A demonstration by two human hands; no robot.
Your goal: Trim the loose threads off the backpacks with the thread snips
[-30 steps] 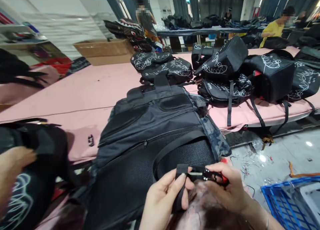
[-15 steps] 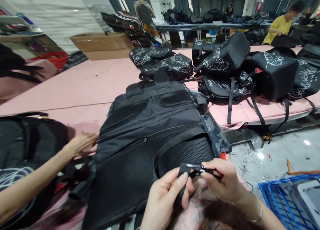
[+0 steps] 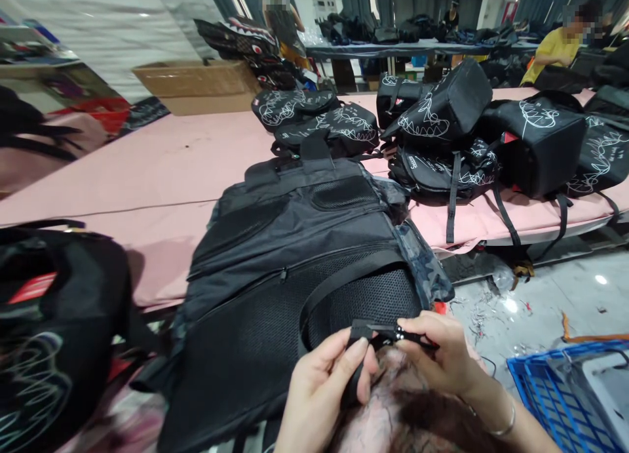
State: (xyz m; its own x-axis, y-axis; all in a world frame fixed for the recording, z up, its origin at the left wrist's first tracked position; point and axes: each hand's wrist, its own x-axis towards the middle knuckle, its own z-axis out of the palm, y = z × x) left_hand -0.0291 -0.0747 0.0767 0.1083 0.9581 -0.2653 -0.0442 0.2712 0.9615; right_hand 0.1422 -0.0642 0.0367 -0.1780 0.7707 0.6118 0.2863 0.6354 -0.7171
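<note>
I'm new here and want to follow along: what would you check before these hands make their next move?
1. Left hand grips the black strap: ok, pinched.
2. Right hand holds the black tool: ok.
3. Tool touching the strap: cannot tell, they overlap in view.
4. Backpack lies mesh side up: ok.
5. Tool well clear of the left fingertips: not ok, it looks close.

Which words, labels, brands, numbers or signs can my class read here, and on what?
Lower piled bag: slanted white word, perhaps "Success", too small for certainty.
Right-end bag: white marks, too small to read.
Left foreground bag: red patch, blurred, nothing legible.
Nothing else is readable.
</note>
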